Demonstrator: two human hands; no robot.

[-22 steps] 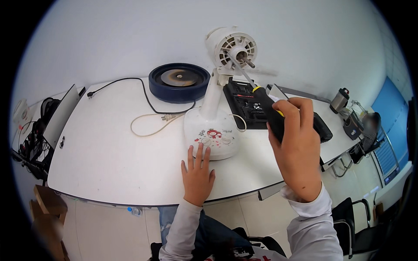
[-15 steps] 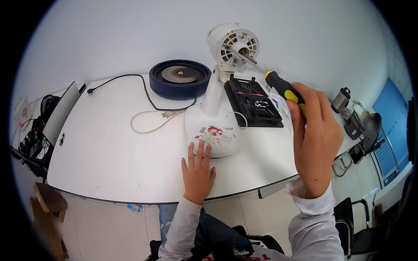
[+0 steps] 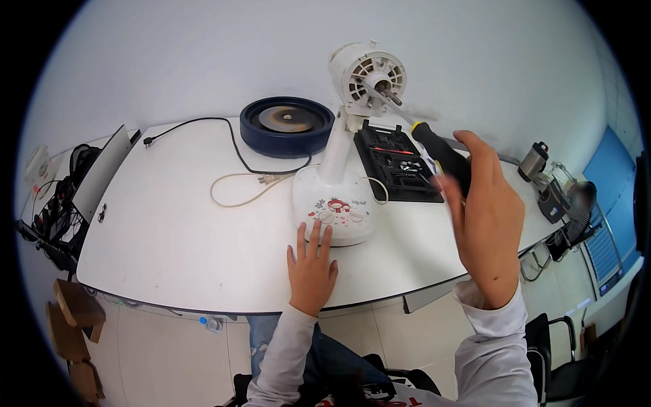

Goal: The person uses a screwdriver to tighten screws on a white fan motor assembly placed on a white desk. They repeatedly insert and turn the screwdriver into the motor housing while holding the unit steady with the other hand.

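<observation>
A white table fan without blades or grille stands upright, its bare motor head (image 3: pixel 352 78) on top of a short neck. My left hand (image 3: pixel 312 277) lies with spread fingers on the front of the fan base (image 3: pixel 352 230), fingertips by the round knobs. My right hand (image 3: pixel 494 227) is closed around the black and yellow handle of a screwdriver (image 3: pixel 444 156). Its long shaft slants up to the left, with the tip at the slotted front of the motor housing; whether it sits in a screw cannot be told. The thumb's tip is blurred.
Behind the fan base lies an open black tool case (image 3: pixel 400 169) with bits. A round dark blue appliance (image 3: pixel 288 136) with a metal plate stands left of the neck, its black cord (image 3: pixel 234 139) trailing left. The fan's pale cord (image 3: pixel 217 197) loops on the white table (image 3: pixel 176 251).
The view has shifted slightly, so the table things sit a little further right. My right hand's fingers have shifted around the screwdriver handle, which appears turned. My left hand stays on the base.
</observation>
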